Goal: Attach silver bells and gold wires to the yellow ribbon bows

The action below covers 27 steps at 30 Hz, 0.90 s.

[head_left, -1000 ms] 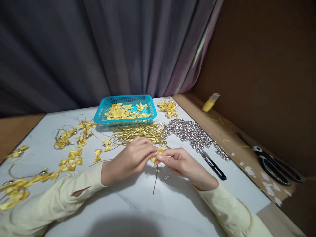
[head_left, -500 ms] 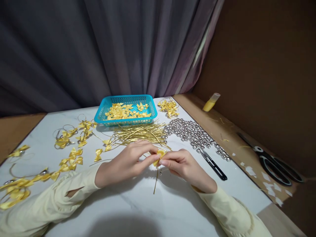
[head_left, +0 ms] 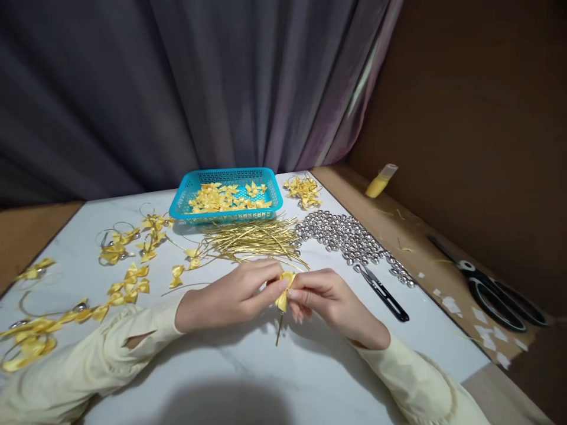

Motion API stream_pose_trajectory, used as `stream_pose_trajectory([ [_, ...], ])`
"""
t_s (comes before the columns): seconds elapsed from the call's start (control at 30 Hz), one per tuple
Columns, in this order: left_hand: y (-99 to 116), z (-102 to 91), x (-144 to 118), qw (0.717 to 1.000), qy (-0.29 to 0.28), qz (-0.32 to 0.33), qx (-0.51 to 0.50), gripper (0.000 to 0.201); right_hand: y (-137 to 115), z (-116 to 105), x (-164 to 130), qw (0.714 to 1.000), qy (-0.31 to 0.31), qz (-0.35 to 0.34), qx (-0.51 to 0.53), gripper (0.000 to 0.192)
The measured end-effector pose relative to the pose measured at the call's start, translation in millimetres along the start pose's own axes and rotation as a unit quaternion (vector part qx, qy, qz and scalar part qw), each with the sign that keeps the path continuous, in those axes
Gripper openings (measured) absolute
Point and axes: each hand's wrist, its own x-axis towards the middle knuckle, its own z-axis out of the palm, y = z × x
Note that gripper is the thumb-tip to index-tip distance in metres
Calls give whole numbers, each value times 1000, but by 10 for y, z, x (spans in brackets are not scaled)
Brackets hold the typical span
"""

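Between my hands, above the white tabletop, is a yellow ribbon bow (head_left: 282, 302) with a gold cord (head_left: 279, 330) hanging below it. My left hand (head_left: 241, 295) is closed, its thumb and fingertips pinching the bow from the left. From the right, my right hand (head_left: 330, 301) pinches the bow's edge between thumb and forefinger, with its other fingers curled beneath. Just beyond my hands lies a bundle of gold cords (head_left: 252, 239). Shiny silver beads (head_left: 339, 233) are spread behind my right hand, near black thread snips (head_left: 385, 295).
A blue basket (head_left: 225, 219) of yellow bows stands at the back. Finished-looking bows with cord loops (head_left: 153, 233) lie on the left, and another cluster (head_left: 303, 190) at back right. Large scissors (head_left: 491, 295), paper scraps (head_left: 485, 336) and a yellow tube (head_left: 381, 180) lie to the right.
My right fingers have shifted on the bow, their tips now showing below it. The bow has turned slightly and hangs more upright. The small silver piece under it is no longer clearly visible.
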Motion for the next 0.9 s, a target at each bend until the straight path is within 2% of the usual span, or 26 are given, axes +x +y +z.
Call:
stream_pose_trajectory([
  [0.27, 17, -11, -6, 1000, -11, -1, -19, 28, 34, 40, -23, 988, 63, -88, -108, 38],
  [0.4, 3, -3, -14, 999, 19, 32, 17, 25, 49, 67, -26, 983, 82, -105, -124, 38],
  [0.53, -20, 2, -23, 994, 53, 65, 74, 24, 38, 60, -13, 982, 103, -93, -128, 36],
  [0.63, -29, 0, -29, 987, 71, 88, 113, 23, 17, 28, -10, 982, 95, -68, -151, 31],
  [0.77, -34, 0, -40, 980, 87, 116, 134, 21, -2, -12, -22, 981, 69, -14, -183, 13],
  [0.9, -58, 11, -44, 983, 86, 122, 105, 17, -3, -24, -40, 981, 34, -31, -189, 14],
])
